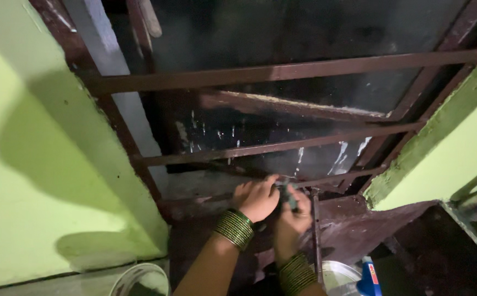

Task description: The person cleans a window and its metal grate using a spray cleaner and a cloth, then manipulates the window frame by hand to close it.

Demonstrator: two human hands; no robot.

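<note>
Left hand point(256, 198): fingers curled tight, clamped on the near end of a small dark object point(287, 193) right at the lowest window bar point(337, 178). Can't tell what the object is, too dark and mostly covered.
Right hand point(295, 215): also curled closed, gripping the same object from below. Both hands pressed together, knuckles touching, at the bottom of the brown window grille point(282, 71).
Green bangles point(235, 227) stacked on both wrists.

Edges and room:
- Horizontal grille bars above the hands, well apart from each other; dark glass behind with white paint streaks point(341, 153).
- Thin vertical rod point(316, 235) just beside the right hand, on its outer side.
- Brown sill point(353, 225) directly under the hands.
- Green wall point(36, 164) close on the left, green wall edge point(430, 142) slanting in on the right, so the recess is narrow.
- Below: white bucket rim point(140, 278) lower left, steel vessel point(340, 274) and blue bottle point(369, 277) lower right, near the right forearm.
</note>
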